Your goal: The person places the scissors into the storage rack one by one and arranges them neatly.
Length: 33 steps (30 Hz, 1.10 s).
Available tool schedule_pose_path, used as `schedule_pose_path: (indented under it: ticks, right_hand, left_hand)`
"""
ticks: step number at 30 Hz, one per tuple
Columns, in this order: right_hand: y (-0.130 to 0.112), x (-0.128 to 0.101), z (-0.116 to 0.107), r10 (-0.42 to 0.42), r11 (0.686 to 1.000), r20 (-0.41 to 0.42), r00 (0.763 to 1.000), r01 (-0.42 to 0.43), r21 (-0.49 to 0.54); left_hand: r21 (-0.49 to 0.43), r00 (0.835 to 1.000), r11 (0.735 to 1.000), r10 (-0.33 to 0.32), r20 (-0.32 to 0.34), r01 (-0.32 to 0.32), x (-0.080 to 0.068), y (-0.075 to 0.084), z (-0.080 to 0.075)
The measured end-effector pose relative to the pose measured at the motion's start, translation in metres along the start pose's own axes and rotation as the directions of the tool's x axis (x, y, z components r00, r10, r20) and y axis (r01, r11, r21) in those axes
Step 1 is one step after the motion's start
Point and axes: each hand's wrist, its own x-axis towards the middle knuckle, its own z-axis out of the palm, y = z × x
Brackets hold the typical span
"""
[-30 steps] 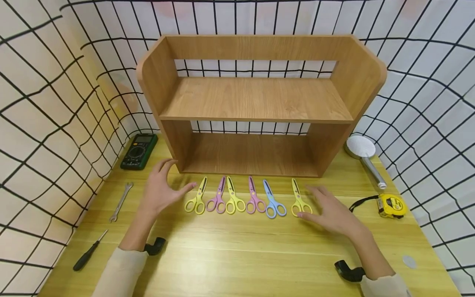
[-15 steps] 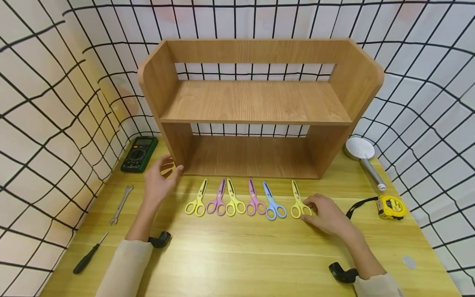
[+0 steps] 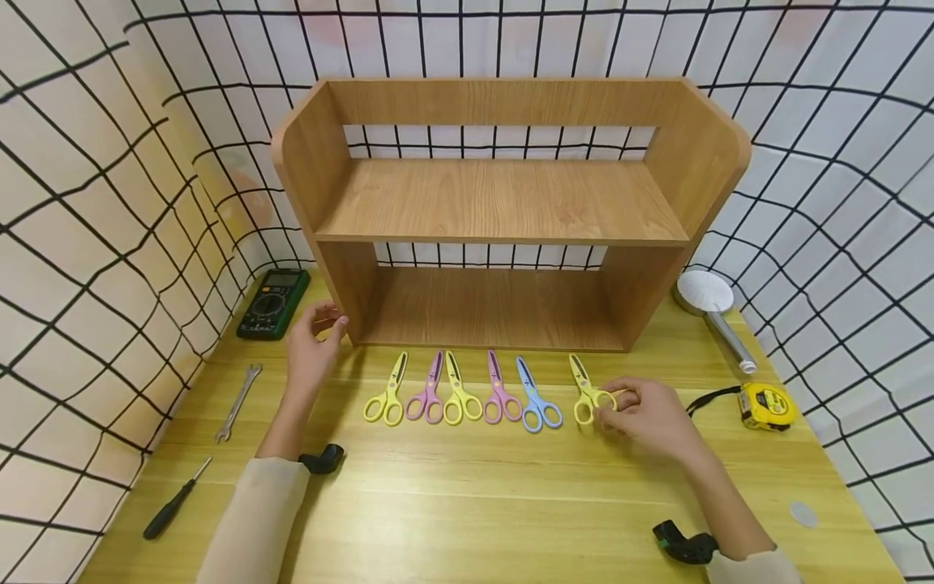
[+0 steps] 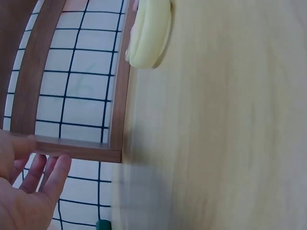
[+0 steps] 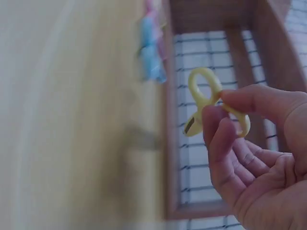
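Head view, read as a clock face about its centre. At 8 o'clock: wrench (image 3: 237, 404), flat on the surface (image 3: 467, 495). Between 8 and 9: left hand (image 3: 310, 353), beside the left side panel (image 3: 350, 276) of the shelf unit (image 3: 511, 203); fingers loosely bent, thumb parted, no grasp evident; contact with the panel cannot be told. From 7 to 5: 5 scissors in a row, blades roughly toward 12, namely left-end yellow scissors (image 3: 392, 391), 1st pink scissors (image 3: 431, 385), central yellow scissors (image 3: 456, 388), 2nd pink scissors (image 3: 498, 388) and blue scissors (image 3: 533, 396).

At 4 o'clock: right-end yellow scissors (image 3: 588, 389), blade toward 11; handle appears raised, tip contact undetermined. Judged step: picking up this item. Recommended: keep the pinch firm, since a hold at 1 ring may let the blade swing; raise it clear of the blue scissors at its 9 o'clock. Right hand (image 3: 652, 418): fingers nearly closed, thumb opposed, pinching the near ring; right wrist view shows the other ring free.

Between 3 and 4: tape measure (image 3: 768, 405), untouched.
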Motion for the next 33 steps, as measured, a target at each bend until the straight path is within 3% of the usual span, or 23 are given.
schedule_pose_path:
  ticks: [6, 13, 18, 24, 33]
  right_hand:
    - [-0.053, -0.012, -0.017, -0.097, 0.972, 0.048, 0.994, 0.084, 0.222]
    - [-0.132, 0.003, -0.031, -0.26, 0.919, -0.045, 0.965, 0.262, 0.295]
    - [-0.181, 0.033, -0.029, -0.299, 0.89, -0.102, 0.949, 0.316, 0.328]
    - [-0.237, 0.087, -0.013, -0.329, 0.874, -0.134, 0.935, 0.356, 0.332]
    - [-0.3, 0.155, 0.023, -0.312, 0.91, -0.16, 0.937, 0.343, 0.235]
  left_hand:
    - [-0.024, 1.0, 1.0, -0.006, -0.023, 0.005, 0.001, -0.002, 0.001]
    - [-0.017, 0.999, 1.0, -0.018, -0.041, 0.017, 0.002, -0.005, 0.0]
    - [-0.018, 0.999, 1.0, -0.011, -0.041, 0.01, 0.001, -0.006, 0.003]
    - [-0.037, 0.997, 0.999, 0.008, -0.075, -0.011, -0.001, -0.007, 0.006]
    - [-0.019, 0.995, 1.0, 0.016, -0.096, -0.018, -0.002, -0.006, 0.011]
